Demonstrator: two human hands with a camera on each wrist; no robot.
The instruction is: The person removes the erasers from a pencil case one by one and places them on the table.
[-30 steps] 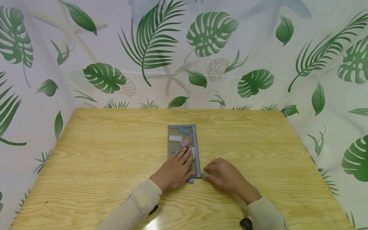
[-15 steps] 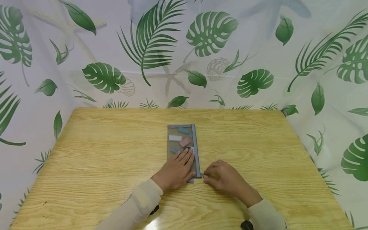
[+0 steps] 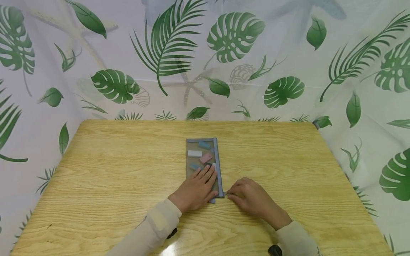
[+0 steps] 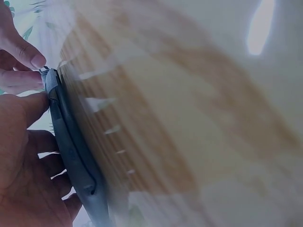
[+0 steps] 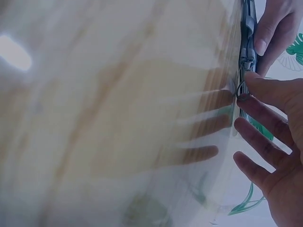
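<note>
A flat see-through zip pouch [image 3: 192, 145] with a grey-blue border lies on the wooden table. Inside it show a white block [image 3: 194, 153], a pink block [image 3: 206, 158] and blue pieces [image 3: 204, 144]. My left hand [image 3: 194, 192] rests on its lower half with straight fingers, covering part of the contents. At the lower right corner my right hand [image 3: 251, 197] pinches a small thin ring [image 5: 240, 91] between thumb and forefinger; its other fingers are spread apart in the right wrist view. The pouch edge [image 4: 75, 151] appears side-on in the left wrist view.
The yellow wooden table [image 3: 121, 160] reaches out on both sides of the pouch. A white cloth [image 3: 192, 53] printed with green leaves hangs behind it and at the sides. Light glares off the table's front [image 3: 169, 249].
My right fingertips have settled at the pouch's lower right corner and now pinch the ring. My left hand stays on the pouch almost unmoved.
</note>
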